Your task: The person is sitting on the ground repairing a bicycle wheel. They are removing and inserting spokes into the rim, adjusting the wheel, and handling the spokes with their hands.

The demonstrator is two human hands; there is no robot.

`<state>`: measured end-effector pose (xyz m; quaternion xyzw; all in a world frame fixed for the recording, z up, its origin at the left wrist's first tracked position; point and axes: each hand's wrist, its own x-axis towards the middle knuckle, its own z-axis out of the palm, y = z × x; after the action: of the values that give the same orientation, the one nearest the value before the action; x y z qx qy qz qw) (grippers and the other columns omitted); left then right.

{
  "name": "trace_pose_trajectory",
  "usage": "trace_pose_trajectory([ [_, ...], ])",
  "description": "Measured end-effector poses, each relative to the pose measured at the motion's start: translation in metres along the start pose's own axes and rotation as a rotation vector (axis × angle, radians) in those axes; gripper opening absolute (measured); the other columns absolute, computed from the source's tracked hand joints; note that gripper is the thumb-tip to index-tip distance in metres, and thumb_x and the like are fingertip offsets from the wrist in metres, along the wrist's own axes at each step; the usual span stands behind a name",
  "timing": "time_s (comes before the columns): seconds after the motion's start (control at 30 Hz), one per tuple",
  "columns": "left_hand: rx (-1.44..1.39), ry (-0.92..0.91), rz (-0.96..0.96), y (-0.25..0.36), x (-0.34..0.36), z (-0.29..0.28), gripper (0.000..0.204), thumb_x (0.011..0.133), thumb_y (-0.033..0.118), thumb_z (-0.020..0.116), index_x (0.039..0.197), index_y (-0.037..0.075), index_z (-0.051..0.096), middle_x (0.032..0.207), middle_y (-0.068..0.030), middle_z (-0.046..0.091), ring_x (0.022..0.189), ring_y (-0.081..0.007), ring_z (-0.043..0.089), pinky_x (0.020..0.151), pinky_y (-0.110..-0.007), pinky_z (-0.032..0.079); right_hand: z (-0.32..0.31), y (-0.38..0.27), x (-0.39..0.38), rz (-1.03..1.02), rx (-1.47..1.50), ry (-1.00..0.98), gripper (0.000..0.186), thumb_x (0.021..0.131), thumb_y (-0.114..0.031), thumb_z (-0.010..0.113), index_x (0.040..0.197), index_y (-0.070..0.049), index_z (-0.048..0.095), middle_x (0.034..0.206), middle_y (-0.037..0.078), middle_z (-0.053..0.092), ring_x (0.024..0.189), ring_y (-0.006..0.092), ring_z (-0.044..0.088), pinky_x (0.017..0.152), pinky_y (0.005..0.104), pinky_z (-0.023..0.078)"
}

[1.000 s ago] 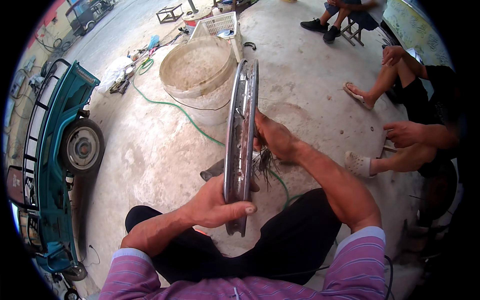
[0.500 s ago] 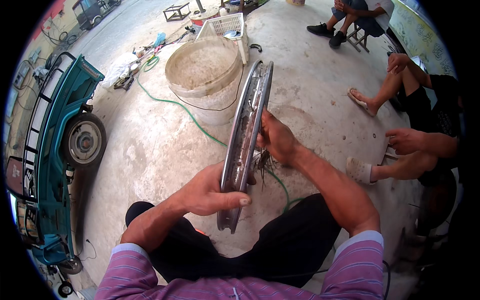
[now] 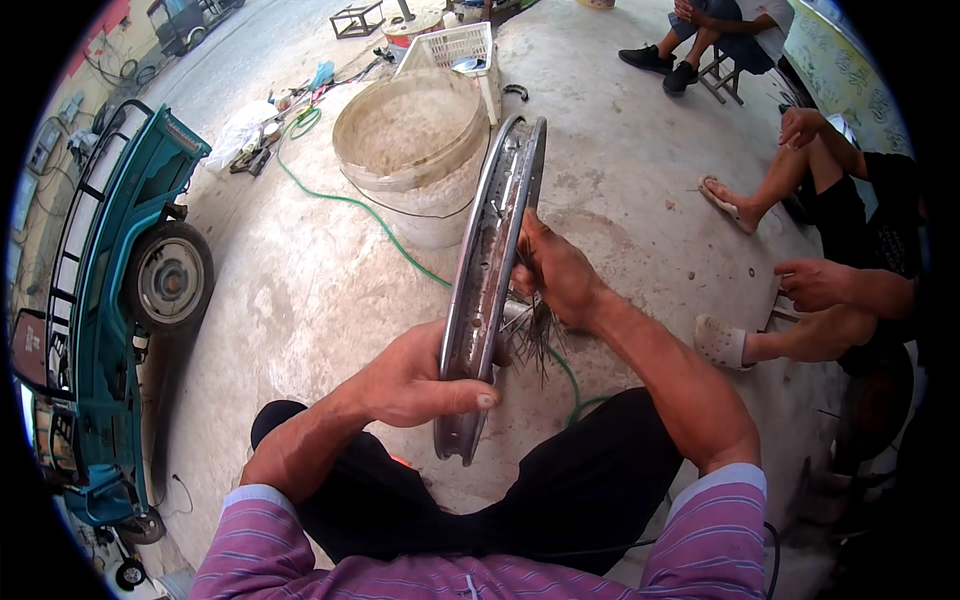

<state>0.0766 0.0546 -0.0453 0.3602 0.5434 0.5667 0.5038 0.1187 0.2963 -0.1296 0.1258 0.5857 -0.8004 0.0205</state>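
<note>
A metal wheel rim (image 3: 478,300) stands on edge in front of me, tilted slightly to the right at its top, its grooved outer face toward me. My left hand (image 3: 420,378) grips its lower left part, thumb laid across the groove and fingers behind. On the right side, my right hand (image 3: 560,265) is closed at the rim's edge; its fingertips are partly hidden behind the metal. A bundle of thin wire spokes (image 3: 533,335) hangs below my right hand beside the rim. Whether that hand also holds the spokes, I cannot tell.
A large whitish bucket (image 3: 420,215) stands just beyond the rim, with a white plastic crate (image 3: 445,48) behind it. A green hose (image 3: 385,225) runs across the concrete floor. Left is a teal three-wheeled cart (image 3: 120,220). Seated people's legs (image 3: 800,335) are at the right.
The rim has turned slightly, and more of the wire spokes show below my right hand. That hand has shifted a little; my left hand keeps its grip.
</note>
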Motion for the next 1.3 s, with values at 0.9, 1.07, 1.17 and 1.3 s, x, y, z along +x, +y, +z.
trace_pose_trajectory([
  [0.9,0.383,-0.339,0.502,-0.05,0.093,0.092,0.044,0.086,0.036,0.075,0.105,0.003,0.053,0.071,-0.0141,0.061,0.067,-0.0358,0.062,0.061,-0.044,0.048,-0.058,-0.031,-0.123,-0.45,0.276,0.187,0.053,0.105,-0.05,0.038,0.086,-0.007,0.062,0.052,-0.003,0.039,0.047,0.0101,0.034,0.05,0.0259,0.03],
  [1.07,0.297,-0.423,0.408,-0.051,0.112,0.06,0.044,0.087,0.042,0.074,0.098,0.001,0.063,0.078,-0.0091,0.065,0.068,-0.0196,0.062,0.062,-0.036,0.05,-0.079,-0.041,-0.135,-0.407,0.282,0.257,0.05,0.106,-0.047,0.039,0.081,-0.009,0.059,0.051,-0.004,0.039,0.045,0.0092,0.033,0.05,0.025,0.03],
  [1.17,-0.028,-0.125,0.283,-0.062,0.134,0.018,0.037,0.093,0.036,0.07,0.1,0.001,0.066,0.083,-0.003,0.066,0.074,-0.0128,0.062,0.067,-0.029,0.052,-0.081,-0.048,-0.14,-0.41,0.349,0.397,0.056,0.106,-0.05,0.036,0.072,-0.01,0.057,0.046,-0.004,0.036,0.04,0.0095,0.027,0.046,0.025,0.027],
  [1.3,0.221,0.251,0.043,-0.137,0.171,-0.045,0.028,0.094,0.026,0.065,0.102,-0.001,0.068,0.084,-0.0056,0.067,0.079,-0.0136,0.064,0.07,-0.03,0.052,-0.083,-0.049,-0.147,-0.432,0.317,0.478,0.058,0.105,-0.052,0.035,0.069,-0.011,0.054,0.043,-0.003,0.033,0.038,0.0091,0.024,0.044,0.0251,0.023],
])
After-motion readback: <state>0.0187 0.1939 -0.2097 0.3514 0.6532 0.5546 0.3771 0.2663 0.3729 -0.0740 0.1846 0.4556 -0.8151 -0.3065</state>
